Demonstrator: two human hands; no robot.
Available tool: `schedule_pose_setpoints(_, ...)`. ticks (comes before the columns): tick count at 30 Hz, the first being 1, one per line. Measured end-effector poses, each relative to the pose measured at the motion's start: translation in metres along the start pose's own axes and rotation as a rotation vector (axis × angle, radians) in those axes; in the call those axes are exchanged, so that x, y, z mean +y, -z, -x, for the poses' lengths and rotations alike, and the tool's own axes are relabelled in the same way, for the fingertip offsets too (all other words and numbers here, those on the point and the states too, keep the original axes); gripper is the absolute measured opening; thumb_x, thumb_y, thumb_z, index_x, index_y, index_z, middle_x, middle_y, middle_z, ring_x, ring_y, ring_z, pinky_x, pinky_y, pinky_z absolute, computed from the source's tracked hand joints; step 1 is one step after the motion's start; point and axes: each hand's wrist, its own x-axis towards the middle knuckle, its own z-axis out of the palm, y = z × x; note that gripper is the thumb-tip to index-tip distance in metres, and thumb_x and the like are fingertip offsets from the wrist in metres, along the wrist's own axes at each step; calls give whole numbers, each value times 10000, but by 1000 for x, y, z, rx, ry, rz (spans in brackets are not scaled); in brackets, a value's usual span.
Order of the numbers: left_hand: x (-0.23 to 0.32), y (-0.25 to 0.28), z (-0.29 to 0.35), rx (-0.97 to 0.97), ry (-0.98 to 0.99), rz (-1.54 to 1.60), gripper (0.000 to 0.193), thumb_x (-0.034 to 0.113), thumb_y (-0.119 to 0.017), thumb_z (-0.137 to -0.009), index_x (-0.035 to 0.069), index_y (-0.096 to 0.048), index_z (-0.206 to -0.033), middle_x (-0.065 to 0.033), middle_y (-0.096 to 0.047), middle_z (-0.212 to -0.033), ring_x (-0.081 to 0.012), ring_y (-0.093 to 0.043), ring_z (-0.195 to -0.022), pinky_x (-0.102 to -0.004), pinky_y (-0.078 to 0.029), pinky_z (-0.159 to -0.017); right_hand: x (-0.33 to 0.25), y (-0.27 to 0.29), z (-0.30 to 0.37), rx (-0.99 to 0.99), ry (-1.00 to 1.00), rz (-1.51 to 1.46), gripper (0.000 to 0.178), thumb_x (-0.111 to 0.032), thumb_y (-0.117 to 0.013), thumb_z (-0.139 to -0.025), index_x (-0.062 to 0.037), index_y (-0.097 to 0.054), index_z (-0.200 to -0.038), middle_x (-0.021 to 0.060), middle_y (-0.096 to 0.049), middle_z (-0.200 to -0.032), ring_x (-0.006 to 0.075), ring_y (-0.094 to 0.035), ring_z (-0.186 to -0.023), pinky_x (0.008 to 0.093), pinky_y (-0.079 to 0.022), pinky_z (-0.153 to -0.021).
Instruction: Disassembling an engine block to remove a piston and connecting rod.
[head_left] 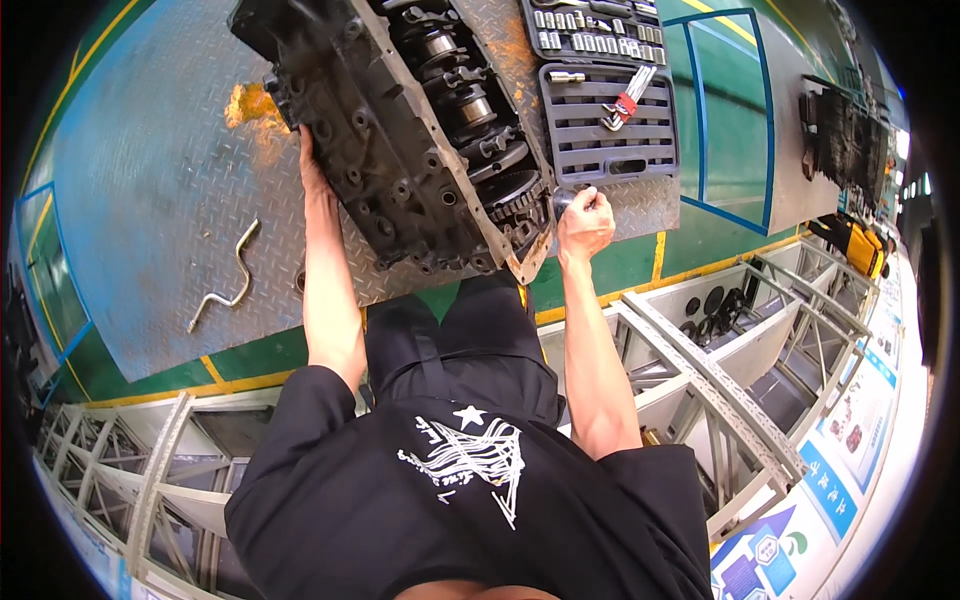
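Closest in, a black T-shirt (pixel 460 470) with a white star and zigzag print, grey metal framing (pixel 710 410) on either side of it, and two bare forearms stretching forward. Here's the right hand (pixel 585 225), fingers curled in tight, right at the near end of the engine block (pixel 390 140), just beside a small dark rounded part; whether that grip is clenched around it, I cannot tell. Over on the other flank, the left hand (pixel 312 165) lies against the block's side, its fingers partly hidden, so how firm that grip is can't be told either.

And there's the block itself, big and dark, slanting across the metal table (pixel 150 240), its open side showing a crankshaft (pixel 470 110) with bright journals and a toothed gear (pixel 512 195) at the near end. Out to the left, a bent metal tube (pixel 240 275) lies by itself, and farther up, an orange stain (pixel 250 108). To the right, an open tool case (pixel 600 160) carries hex keys in a red holder (pixel 628 98), with rows of sockets (pixel 600 45) beyond. Past the table: green floor (pixel 620 262), a blue outline, and dark machinery (pixel 850 135) far right.
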Motion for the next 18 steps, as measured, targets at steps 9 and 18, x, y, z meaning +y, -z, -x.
schedule_pose_setpoints(9, -1, -11, 0, 8, 23, 33, 648, 477, -626, -961, 30, -513, -1416, -122, -600, -1368, -299, -615, -1186, -457, -498, -1045, 4, -5, -3, 58, -6, 28, 206, -235, -613, -880, -58, -690, -806, 141, -687, -830, 419, -654, -741, 518, -505, -635)
schedule_pose_setpoints(18, 6, -31, 14, 12, 5, 30, 644, 463, -605, -976, 25, -487, -1434, -128, -577, -1399, -307, -591, -1229, -458, -470, -1080, 18, -21, -14, 9, -92, -73, 274, -277, -619, -875, -32, -739, -852, 205, -699, -780, 423, -672, -749, 487, -517, -681)
